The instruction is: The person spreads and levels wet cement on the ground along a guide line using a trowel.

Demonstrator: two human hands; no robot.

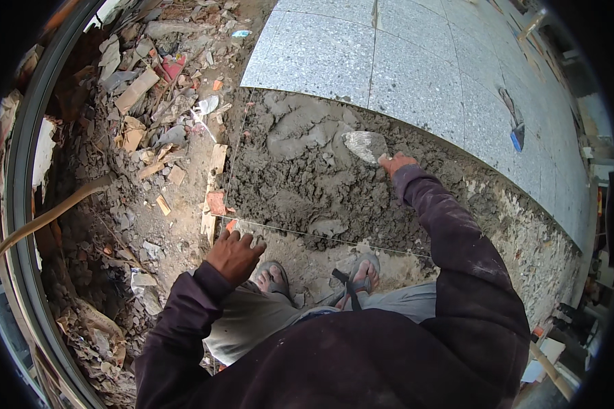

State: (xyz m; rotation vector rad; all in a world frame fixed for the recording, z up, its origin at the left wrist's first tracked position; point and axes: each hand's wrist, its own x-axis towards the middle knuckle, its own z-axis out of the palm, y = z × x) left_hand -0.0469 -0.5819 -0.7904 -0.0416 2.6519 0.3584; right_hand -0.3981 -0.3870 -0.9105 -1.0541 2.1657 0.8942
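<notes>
My right hand [397, 163] is closed round the grip of a trowel [366, 146]. Its pale, mortar-smeared blade points left over wet grey mortar [300, 177], near the edge of the laid tiles. The handle is mostly hidden in my fingers. My left hand [235, 258] hovers by my left knee with its fingers apart and slightly bent, and nothing shows in it. Just beyond its fingertips lie a broken reddish brick piece [215, 202] and a strip of wood [218, 160]. A thin string [300, 232] runs across the near side of the mortar bed.
Speckled grey tiles [409, 58] cover the far right floor, where a tool with a blue part [517, 136] lies. Rubble and scraps [136, 88] fill the left side. A curved wooden handle [54, 211] crosses a dark metal frame [24, 198]. My sandalled feet stand behind the string.
</notes>
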